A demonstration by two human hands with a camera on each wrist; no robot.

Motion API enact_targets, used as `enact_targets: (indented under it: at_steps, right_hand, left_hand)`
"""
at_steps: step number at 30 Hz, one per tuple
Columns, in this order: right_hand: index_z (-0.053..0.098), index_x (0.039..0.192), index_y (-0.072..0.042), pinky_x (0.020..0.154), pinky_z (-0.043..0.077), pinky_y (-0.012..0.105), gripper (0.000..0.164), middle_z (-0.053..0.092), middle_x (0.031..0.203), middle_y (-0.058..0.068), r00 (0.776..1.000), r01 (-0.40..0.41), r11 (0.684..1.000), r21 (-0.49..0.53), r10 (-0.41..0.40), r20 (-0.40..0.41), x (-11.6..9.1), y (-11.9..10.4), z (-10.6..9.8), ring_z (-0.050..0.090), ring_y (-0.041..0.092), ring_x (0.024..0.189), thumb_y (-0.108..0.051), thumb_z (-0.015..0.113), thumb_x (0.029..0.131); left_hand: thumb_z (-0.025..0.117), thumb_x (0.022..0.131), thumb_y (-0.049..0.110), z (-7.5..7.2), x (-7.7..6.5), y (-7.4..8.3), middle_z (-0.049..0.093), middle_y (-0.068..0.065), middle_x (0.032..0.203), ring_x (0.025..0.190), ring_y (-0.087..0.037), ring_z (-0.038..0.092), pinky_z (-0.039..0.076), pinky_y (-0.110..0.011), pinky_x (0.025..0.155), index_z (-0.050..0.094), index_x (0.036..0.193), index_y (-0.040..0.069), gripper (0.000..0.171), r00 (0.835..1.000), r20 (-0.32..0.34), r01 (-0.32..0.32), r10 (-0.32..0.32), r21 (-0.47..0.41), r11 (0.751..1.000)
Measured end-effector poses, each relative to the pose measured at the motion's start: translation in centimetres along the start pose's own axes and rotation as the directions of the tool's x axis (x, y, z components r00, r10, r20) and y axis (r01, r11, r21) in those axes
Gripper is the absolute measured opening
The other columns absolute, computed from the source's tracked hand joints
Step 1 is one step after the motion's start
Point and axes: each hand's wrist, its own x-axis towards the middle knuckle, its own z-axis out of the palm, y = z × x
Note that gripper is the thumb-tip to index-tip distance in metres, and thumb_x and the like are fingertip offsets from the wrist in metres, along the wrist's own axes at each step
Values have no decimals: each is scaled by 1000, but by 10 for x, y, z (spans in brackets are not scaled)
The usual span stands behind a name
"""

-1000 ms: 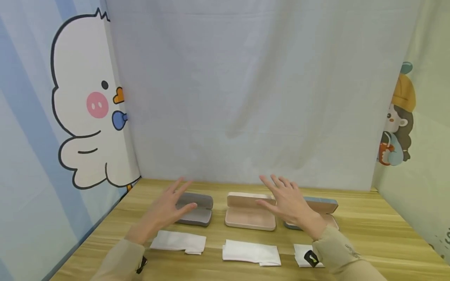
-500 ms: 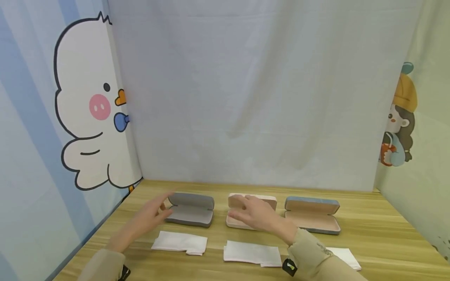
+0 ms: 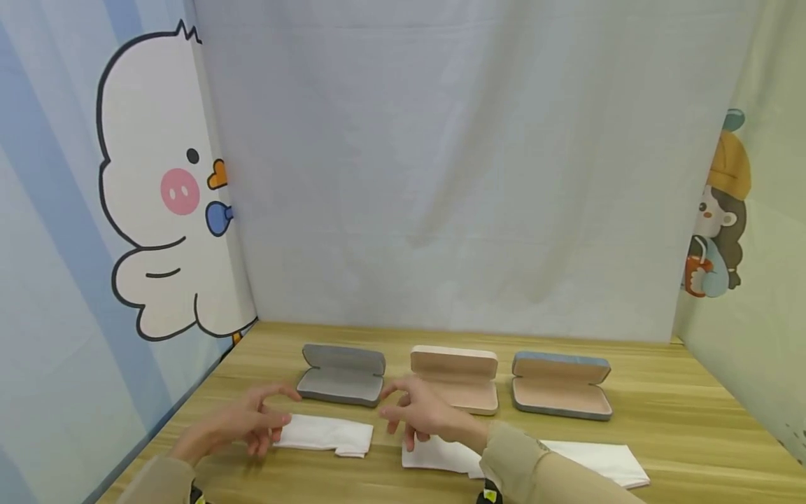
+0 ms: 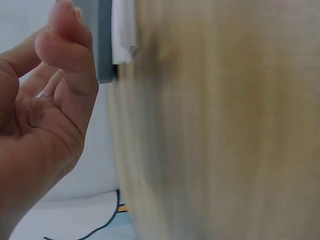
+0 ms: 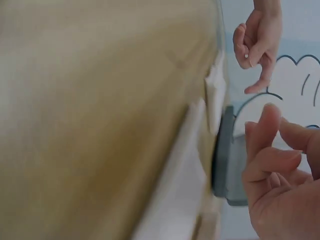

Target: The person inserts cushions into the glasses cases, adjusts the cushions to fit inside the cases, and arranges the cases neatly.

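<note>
My left hand (image 3: 242,423) hovers at the left end of a folded white cloth (image 3: 334,435), fingers loosely bent and holding nothing. Between that cloth and the middle folded cloth (image 3: 437,456) is my right hand (image 3: 423,411), also with bent fingers and nothing in its grasp; it covers part of the middle cloth. Whether either hand touches cloth I cannot tell. Behind the cloths stand three opened glasses cases: a grey one (image 3: 340,383), a pink one (image 3: 475,395) partly behind my right hand, and a blue one with pink lining (image 3: 560,397).
A third white cloth (image 3: 607,463) lies at the right, partly covered by my right sleeve (image 3: 529,465). The wood-patterned table (image 3: 680,420) ends at a grey curtain (image 3: 453,175). Printed cartoon sheets hang at both sides.
Both hands have come down and nearer from over the cases to the cloths. My right hand has also moved left, uncovering the blue case. Cases and cloths stay put.
</note>
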Motion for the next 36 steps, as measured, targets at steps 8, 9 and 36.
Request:
enact_targets:
  at_steps: [8, 9, 36]
  right_hand:
    - [44, 124, -1, 32, 33, 14, 41, 66, 67, 7, 986, -163, 946, 279, 162, 29, 0, 11, 35, 53, 7, 37, -7, 65, 89]
    - [42, 123, -1, 33, 34, 14, 41, 66, 66, 7, 984, -175, 937, 302, 175, 28, 0, 12, 38, 53, 6, 37, -6, 65, 89]
    - [40, 93, 2, 32, 41, 16, 25, 64, 53, 12, 939, -198, 926, 322, 274, -208, 14, 8, 77, 51, 8, 32, 10, 61, 82]
  left_hand:
    - [56, 97, 17, 7, -1, -20, 63, -2, 67, 48, -6, 56, 42, -15, 41, 35, 139, 5, 48, 995, 27, 100, -98, -104, 990]
    - [56, 97, 17, 7, -1, -20, 63, -2, 67, 47, -5, 56, 42, -15, 41, 33, 140, 5, 49, 994, 26, 108, -106, -115, 987]
    - [52, 95, 4, 28, 5, -10, 59, -3, 59, 45, -6, 54, 41, -14, 40, 36, 108, 0, 21, 966, -184, 168, -181, -87, 982]
